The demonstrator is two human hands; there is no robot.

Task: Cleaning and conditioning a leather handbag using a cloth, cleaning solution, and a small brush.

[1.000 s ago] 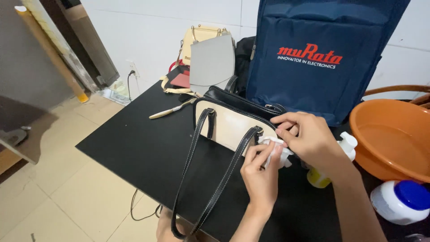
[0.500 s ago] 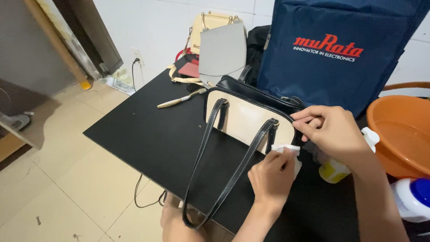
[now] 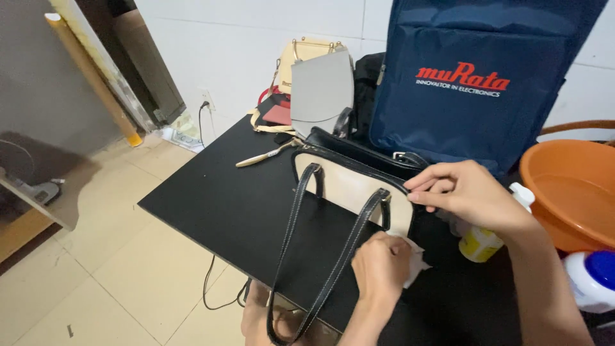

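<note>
Handbag [image 3: 349, 182], cream with black trim, lying on desk [image 3: 218, 198]. Left hand [image 3: 381, 266] curling, knuckles up, pressing white cloth [image 3: 416, 259] at base; right hand [image 3: 464, 189] apparently pinching top edge.

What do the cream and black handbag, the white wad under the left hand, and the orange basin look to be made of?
Cream and black handbag: smooth leather or imitation, judging by the faint sheen and pale stitching along the black straps; which one is unclear.
White wad under the left hand: soft crumpled tissue or cloth.
Orange basin: glossy moulded plastic, going by its uniform colour and rolled rim.
</note>
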